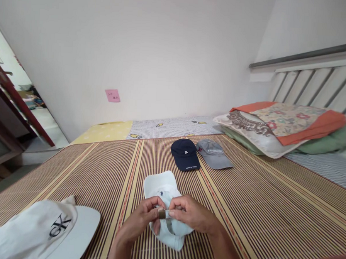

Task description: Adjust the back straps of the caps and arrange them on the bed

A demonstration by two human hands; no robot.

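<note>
Striped mat [258, 211] covers the bed. A pale cap [162, 189] lies on it, close in front. The left hand [139, 222] and the right hand [193, 213] both pinch its small metal buckle [162, 214]. The cap looks soft and light; its brim looks stiffer to hold. Behind sit a blue cap [185, 154] and a grey cap [214, 153].

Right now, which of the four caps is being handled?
The pale cap in the middle: the left hand and right hand pinch its buckle. The navy cap, grey cap and lettered white cap lie untouched.
</note>
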